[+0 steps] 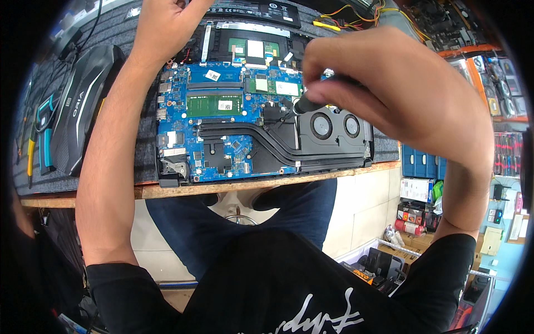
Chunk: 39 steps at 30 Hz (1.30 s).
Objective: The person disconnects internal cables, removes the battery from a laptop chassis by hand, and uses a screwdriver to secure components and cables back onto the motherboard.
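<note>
An opened laptop base point(267, 133) lies on the work surface in front of me, its blue circuit board point(183, 123) bare. My right hand point(356, 69) is closed round the dark handle of a screwdriver point(301, 106). The screwdriver leans over the board, its tip close to the black heat sink beside the cooling fan point(321, 126). A green memory module point(206, 106) sits in the board to the left of it. Beyond the laptop's far left corner is my left hand point(169, 25); the top edge of the view cuts off its fingers.
A black battery pack point(261, 10) lies behind the laptop. On the grey mat point(146, 161) at left are a black hard case point(83, 111) and a teal-and-black tool point(45, 133). Coloured wires and a yellow tool point(326, 25) lie at the far right. The wooden table edge point(222, 189) runs before me.
</note>
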Each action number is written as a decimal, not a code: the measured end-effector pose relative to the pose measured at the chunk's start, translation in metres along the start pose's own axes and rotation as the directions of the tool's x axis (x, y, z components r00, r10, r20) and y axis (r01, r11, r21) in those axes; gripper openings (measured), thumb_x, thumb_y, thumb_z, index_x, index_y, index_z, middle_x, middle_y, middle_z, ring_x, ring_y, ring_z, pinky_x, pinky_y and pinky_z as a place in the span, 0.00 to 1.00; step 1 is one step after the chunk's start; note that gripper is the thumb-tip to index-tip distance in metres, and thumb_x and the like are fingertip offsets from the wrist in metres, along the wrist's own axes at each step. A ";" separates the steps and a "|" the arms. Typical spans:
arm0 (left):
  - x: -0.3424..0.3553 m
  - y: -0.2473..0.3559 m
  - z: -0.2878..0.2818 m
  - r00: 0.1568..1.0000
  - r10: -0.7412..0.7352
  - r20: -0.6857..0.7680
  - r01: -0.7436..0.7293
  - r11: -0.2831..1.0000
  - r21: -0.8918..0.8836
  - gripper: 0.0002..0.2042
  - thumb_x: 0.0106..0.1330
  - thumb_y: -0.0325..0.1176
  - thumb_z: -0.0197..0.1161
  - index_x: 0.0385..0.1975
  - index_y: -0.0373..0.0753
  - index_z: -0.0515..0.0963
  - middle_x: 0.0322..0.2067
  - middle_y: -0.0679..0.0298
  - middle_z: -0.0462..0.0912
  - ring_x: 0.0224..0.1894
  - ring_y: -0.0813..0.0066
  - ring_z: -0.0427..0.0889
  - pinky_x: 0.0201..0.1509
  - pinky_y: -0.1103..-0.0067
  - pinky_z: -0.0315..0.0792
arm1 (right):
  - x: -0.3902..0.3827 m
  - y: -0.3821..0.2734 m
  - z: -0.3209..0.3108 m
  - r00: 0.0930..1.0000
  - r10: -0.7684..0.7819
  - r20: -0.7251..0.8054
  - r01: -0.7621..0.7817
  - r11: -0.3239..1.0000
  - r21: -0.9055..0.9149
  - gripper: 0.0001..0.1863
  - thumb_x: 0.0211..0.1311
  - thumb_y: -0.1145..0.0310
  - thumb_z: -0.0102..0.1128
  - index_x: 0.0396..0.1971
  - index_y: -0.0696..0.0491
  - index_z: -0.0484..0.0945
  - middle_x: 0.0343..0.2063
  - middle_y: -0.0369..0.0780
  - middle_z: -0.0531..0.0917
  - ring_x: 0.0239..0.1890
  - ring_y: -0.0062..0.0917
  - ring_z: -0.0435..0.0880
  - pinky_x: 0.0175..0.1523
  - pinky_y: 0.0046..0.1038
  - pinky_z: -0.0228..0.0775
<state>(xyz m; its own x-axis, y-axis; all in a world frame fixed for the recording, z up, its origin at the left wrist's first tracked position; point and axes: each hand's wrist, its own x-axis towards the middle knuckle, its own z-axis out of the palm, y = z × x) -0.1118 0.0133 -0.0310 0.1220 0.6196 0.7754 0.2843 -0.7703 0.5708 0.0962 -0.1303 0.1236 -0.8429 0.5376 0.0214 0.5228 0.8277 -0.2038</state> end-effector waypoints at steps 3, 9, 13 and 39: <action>-0.001 0.000 0.001 1.000 0.008 -0.019 -0.007 1.000 0.005 0.09 0.72 0.31 0.64 0.30 0.33 0.79 0.23 0.69 0.74 0.26 0.84 0.68 0.29 0.81 0.63 | 0.002 -0.005 -0.006 1.000 0.001 -0.009 -0.002 1.000 -0.021 0.05 0.66 0.73 0.66 0.39 0.58 0.81 0.27 0.43 0.82 0.29 0.36 0.84 0.34 0.35 0.73; -0.001 -0.001 -0.001 1.000 0.014 -0.010 -0.014 1.000 0.007 0.09 0.72 0.30 0.64 0.29 0.33 0.79 0.23 0.68 0.74 0.25 0.84 0.69 0.29 0.80 0.63 | -0.004 -0.001 -0.004 0.997 0.045 0.062 -0.045 0.999 -0.009 0.07 0.65 0.72 0.66 0.39 0.57 0.80 0.32 0.42 0.81 0.35 0.35 0.85 0.36 0.34 0.73; 0.003 0.015 -0.002 0.997 -0.063 0.049 0.062 0.998 0.010 0.09 0.71 0.30 0.64 0.29 0.33 0.79 0.22 0.68 0.73 0.25 0.83 0.68 0.29 0.80 0.63 | -0.007 -0.002 -0.007 0.937 0.309 0.166 -0.296 0.950 -0.095 0.08 0.63 0.74 0.67 0.40 0.56 0.80 0.39 0.42 0.78 0.38 0.34 0.84 0.36 0.36 0.73; -0.011 0.048 -0.004 0.656 0.166 0.736 0.037 0.967 -0.250 0.11 0.60 0.33 0.74 0.42 0.39 0.86 0.33 0.68 0.80 0.32 0.78 0.74 0.35 0.80 0.67 | -0.018 0.012 -0.030 0.975 0.221 0.037 -0.222 0.974 0.041 0.12 0.62 0.75 0.70 0.44 0.59 0.80 0.36 0.39 0.84 0.34 0.24 0.84 0.38 0.26 0.74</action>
<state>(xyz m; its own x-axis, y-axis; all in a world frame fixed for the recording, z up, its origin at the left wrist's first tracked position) -0.1038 -0.0310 -0.0111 0.8273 0.3899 0.4044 0.0415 -0.7603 0.6482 0.1215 -0.1248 0.1506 -0.7110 0.7005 -0.0607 0.6911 0.6804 -0.2439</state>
